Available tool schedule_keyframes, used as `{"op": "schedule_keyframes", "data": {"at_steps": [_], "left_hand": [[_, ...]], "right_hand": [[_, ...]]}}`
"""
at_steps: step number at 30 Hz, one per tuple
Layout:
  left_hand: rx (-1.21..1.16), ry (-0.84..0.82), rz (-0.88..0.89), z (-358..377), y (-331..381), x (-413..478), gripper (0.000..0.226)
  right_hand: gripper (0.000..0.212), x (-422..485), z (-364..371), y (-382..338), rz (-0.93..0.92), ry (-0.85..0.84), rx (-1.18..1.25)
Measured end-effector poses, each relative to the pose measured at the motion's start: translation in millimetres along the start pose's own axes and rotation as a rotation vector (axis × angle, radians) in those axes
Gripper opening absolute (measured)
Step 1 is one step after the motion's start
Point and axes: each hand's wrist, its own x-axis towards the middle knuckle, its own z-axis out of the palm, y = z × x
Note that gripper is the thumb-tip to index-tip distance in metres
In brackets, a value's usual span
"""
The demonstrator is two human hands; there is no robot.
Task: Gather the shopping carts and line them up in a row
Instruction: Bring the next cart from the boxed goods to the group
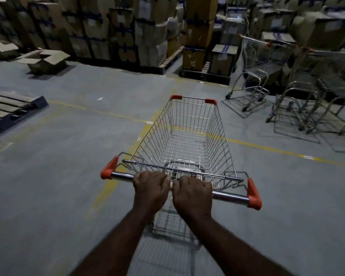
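An empty wire shopping cart [189,136] with orange corner caps stands right in front of me on the grey floor. Its chrome handle bar [230,196] runs across the lower middle. My left hand [150,186] and my right hand [193,191] grip the bar side by side near its middle, fingers curled over it. At the right, a single cart [256,62] stands by the boxes, and beside it more carts [327,86] stand close together, blurred.
Stacked cardboard boxes [147,30] on pallets wall off the far side. An open box [45,59] lies on the floor at the left. A low wooden pallet [10,108] sits at the left edge. Yellow floor lines [267,148] cross under the cart.
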Motion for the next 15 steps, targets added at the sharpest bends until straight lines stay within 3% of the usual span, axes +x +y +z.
{"op": "schedule_keyframes", "data": {"at_steps": [4, 6, 9, 13, 15], "left_hand": [[-0.039, -0.031, 0.040, 14, -19, 59, 0.039], [-0.024, -0.071, 0.040, 21, -23, 86, 0.043], [-0.020, -0.099, 0.062, 35, -28, 126, 0.041], [-0.010, -0.115, 0.108, 61, -31, 179, 0.038], [-0.022, -0.102, 0.124, 81, -27, 209, 0.035]], "right_hand": [[0.032, 54, 6, -12, 0.041, -0.068, -0.066], [0.043, 79, 6, -16, 0.082, -0.182, -0.056], [0.059, 115, 18, -16, 0.092, -0.207, -0.127], [0.047, 168, 31, -1, 0.137, -0.216, -0.145], [0.048, 199, 44, 13, 0.066, -0.231, -0.149]]}}
